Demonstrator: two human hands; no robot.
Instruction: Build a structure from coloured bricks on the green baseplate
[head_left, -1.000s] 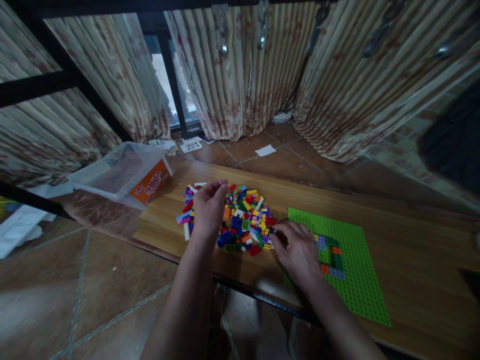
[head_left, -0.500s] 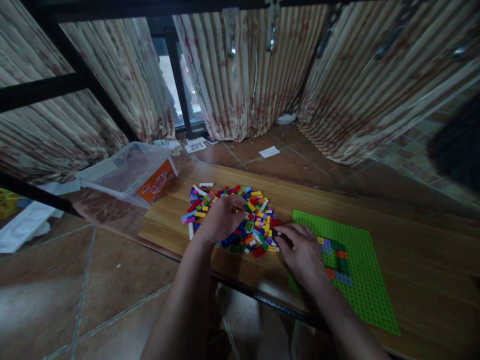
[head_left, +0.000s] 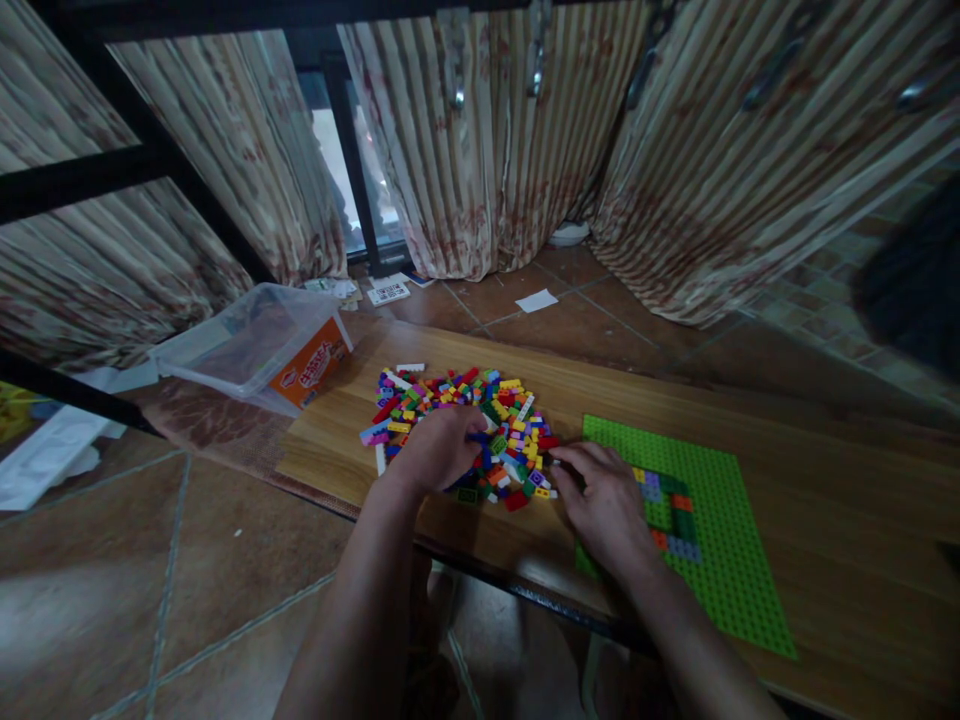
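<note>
A heap of small plastic building bricks (head_left: 517, 440) in many colours lies on the wooden table. Over the heap's near middle, my left hand (head_left: 442, 447) has its fingers curled down among the bricks; the tips are hidden, and dark blue bricks show beside them. My right hand (head_left: 600, 495) is at the heap's right edge, thumb and forefinger pinched on a small brick that is mostly covered. Under and beyond that hand lies a green studded baseplate (head_left: 739, 560), bearing a ring of orange, grey, green, yellow and lilac bricks (head_left: 682, 525).
A clear plastic tub (head_left: 247, 345) with an orange label stands past the table's left end. The bare wooden tabletop (head_left: 840, 500) extends to the right. Striped curtains (head_left: 480, 150) hang behind, and papers (head_left: 537, 300) lie on the tiled floor.
My left hand has lowered into the heap, and its fingers have curled in among the bricks. The right hand has stayed nearly in place, still pinching.
</note>
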